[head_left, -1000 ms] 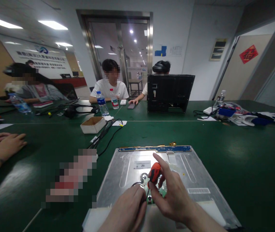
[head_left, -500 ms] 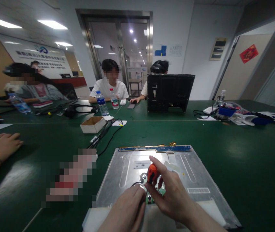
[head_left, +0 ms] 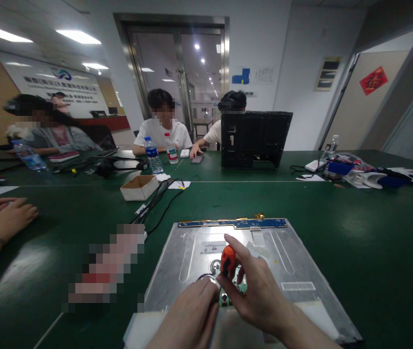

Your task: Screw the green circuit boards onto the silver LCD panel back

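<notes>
My right hand (head_left: 255,286) is closed round the orange-and-black handle of a screwdriver (head_left: 228,259), which stands nearly upright, its index finger raised past the handle. Beside the lower end of the screwdriver is my left hand (head_left: 195,303), fingers curled together; what they hold, if anything, is hidden. Both hands are over a silver metal display panel (head_left: 290,261) lying on the table. Between them part of a small green circuit board (head_left: 224,298) shows, with dark cable next to it. The screwdriver's tip is hidden. Along the panel's far edge runs a blue circuit strip (head_left: 228,224).
A small open box (head_left: 139,188) and black cables (head_left: 159,198) lie beyond the panel on the green table (head_left: 370,252). A black monitor housing (head_left: 255,140) stands at the back. Another person's hands (head_left: 6,218) rest at left. Bottles (head_left: 152,155) and gloves (head_left: 370,179) lie farther off.
My hands and the screwdriver stay almost still. Across the table, a person's hand and head beside the monitor housing have shifted left. The hands at left have moved slightly.
</notes>
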`<act>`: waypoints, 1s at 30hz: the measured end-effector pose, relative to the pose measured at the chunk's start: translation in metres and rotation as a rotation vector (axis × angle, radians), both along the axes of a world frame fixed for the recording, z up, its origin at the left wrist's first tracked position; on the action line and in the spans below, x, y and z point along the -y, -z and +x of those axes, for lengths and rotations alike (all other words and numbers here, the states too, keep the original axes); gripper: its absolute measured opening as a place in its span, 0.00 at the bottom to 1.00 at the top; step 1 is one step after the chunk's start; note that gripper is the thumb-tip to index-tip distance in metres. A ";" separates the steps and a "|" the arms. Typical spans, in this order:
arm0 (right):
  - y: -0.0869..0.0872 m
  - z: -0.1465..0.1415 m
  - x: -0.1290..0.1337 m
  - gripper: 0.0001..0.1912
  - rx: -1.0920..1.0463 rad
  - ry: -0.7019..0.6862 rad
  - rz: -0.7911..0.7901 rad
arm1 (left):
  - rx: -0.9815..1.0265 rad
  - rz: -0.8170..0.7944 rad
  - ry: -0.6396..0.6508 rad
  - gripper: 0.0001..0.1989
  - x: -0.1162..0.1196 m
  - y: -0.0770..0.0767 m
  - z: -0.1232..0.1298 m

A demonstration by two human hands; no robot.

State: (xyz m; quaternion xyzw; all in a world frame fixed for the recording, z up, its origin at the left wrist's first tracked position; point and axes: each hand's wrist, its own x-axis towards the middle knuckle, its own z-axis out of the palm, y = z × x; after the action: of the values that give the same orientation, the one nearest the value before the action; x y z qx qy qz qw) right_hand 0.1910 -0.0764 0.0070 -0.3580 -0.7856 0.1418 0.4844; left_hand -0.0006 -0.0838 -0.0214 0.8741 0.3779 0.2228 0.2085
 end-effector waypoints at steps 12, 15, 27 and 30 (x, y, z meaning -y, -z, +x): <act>-0.006 0.000 -0.001 0.36 -0.030 0.020 0.077 | -0.044 -0.037 -0.032 0.09 0.004 -0.010 -0.001; -0.006 0.000 0.000 0.36 -0.017 0.018 0.074 | -0.032 -0.036 -0.035 0.09 0.005 -0.011 -0.001; -0.003 0.001 0.000 0.36 -0.007 0.015 0.062 | -0.022 -0.046 -0.024 0.09 0.005 -0.011 0.000; -0.003 0.001 0.000 0.35 -0.005 0.016 0.055 | -0.013 -0.035 -0.016 0.10 0.005 -0.012 0.000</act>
State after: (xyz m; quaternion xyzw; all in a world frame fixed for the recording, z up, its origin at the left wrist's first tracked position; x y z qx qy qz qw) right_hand 0.1921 -0.0769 0.0098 -0.3502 -0.7852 0.1172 0.4970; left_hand -0.0007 -0.0890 -0.0096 0.8686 0.3901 0.2122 0.2197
